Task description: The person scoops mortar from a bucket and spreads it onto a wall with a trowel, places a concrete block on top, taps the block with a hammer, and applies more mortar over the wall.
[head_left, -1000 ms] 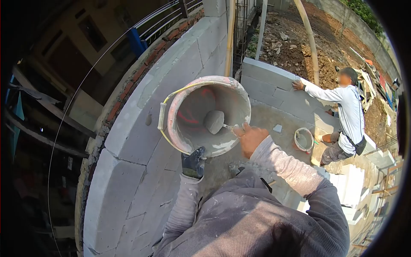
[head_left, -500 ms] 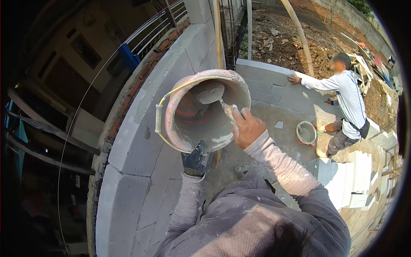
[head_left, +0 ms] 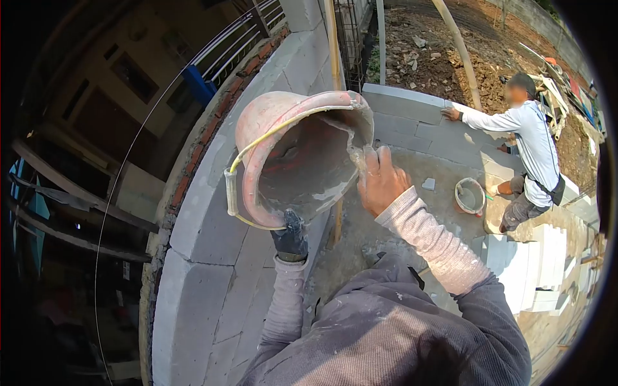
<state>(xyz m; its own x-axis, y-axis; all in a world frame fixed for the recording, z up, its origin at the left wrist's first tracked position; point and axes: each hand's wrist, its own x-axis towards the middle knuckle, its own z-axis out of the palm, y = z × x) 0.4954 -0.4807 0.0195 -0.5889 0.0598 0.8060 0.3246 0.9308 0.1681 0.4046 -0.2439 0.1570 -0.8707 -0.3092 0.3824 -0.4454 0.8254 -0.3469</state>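
Note:
A mortar-smeared pink bucket (head_left: 267,122) with a yellow wire handle (head_left: 257,139) is tipped toward me above the block wall. Its inside is coated with grey mortar (head_left: 331,190). At its lower rim, my left hand (head_left: 290,237), in a dark glove, is closed on the bucket's edge. My bare right hand (head_left: 383,183) is wrapped round the mortar-covered handle of a trowel (head_left: 355,154) at the right rim. The trowel's blade cannot be made out now against the bucket's wall.
A light grey block wall (head_left: 209,225) runs along my left, beside a brick edge (head_left: 205,132). A co-worker (head_left: 537,145) bends at the far low wall (head_left: 402,106). Near them stand another bucket (head_left: 470,196) and stacked white blocks (head_left: 524,270). A bamboo pole (head_left: 334,45) rises behind.
The bucket has tilted further, with more of its outer side showing. My right hand has moved slightly right and down with the trowel, whose blade has gone from view.

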